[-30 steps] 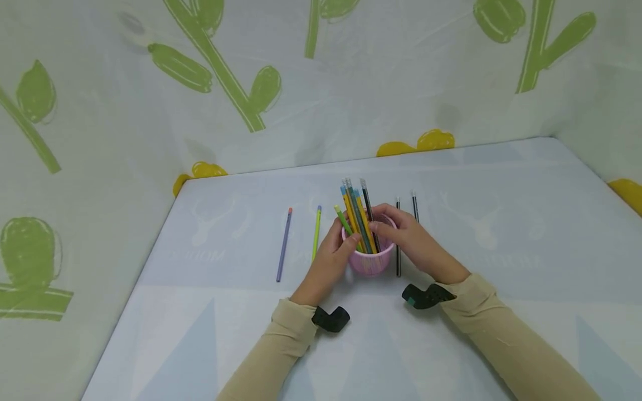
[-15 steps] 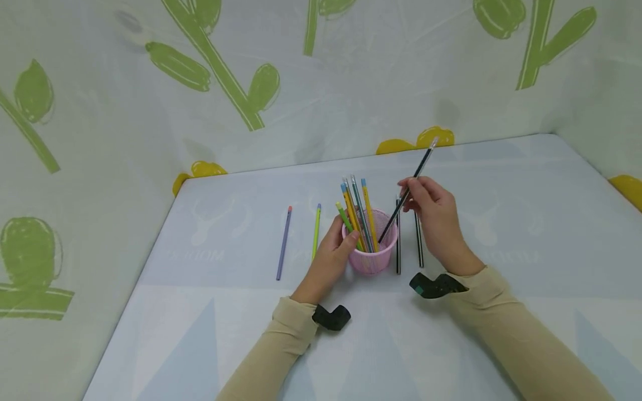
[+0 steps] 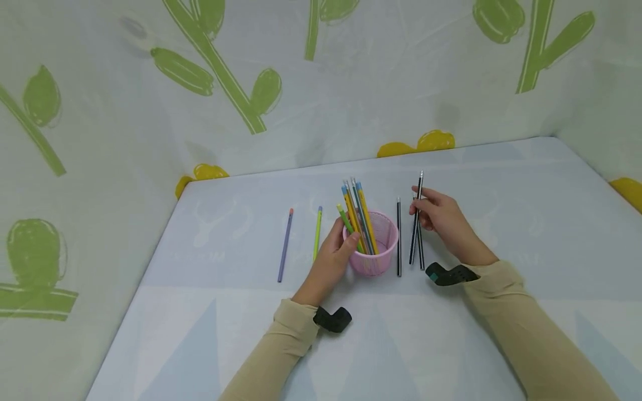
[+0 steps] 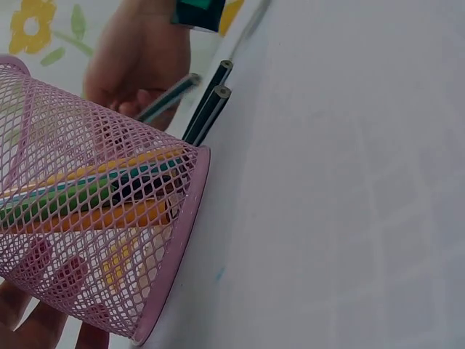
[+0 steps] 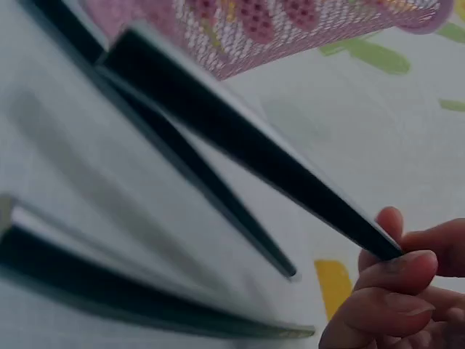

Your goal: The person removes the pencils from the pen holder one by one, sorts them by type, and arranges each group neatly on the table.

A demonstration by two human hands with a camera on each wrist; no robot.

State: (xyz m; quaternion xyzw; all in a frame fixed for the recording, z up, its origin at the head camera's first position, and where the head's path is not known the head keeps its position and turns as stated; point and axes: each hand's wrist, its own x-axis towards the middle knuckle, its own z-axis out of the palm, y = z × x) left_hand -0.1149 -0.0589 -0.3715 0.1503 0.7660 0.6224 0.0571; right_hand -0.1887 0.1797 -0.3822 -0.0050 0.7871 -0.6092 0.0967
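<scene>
Pencil (image 3: 416, 223) tip blurred, fingers (image 5: 396, 273) cropped

Fingers (image 5: 392, 273) pinching black pencil (image 5: 240, 149), pink mesh cup (image 5: 290, 22)

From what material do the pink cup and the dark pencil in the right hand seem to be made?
Pink cup: likely metal wire mesh with a matte pink coating; open lattice, pencils visible through it. Dark pencil: probably painted wood, slightly glossy, with a silvery end; uncertain.

Cup (image 3: 373, 253) mid-table (image 3: 200, 312), pencils (image 3: 357, 214) in it. Left hand (image 3: 328, 262) against its left side. Two pencils (image 3: 301, 242) flat further left. Two more (image 3: 399, 236) flat just right of cup; right hand (image 3: 443, 223) beyond, pinching another (image 3: 415, 223).
</scene>
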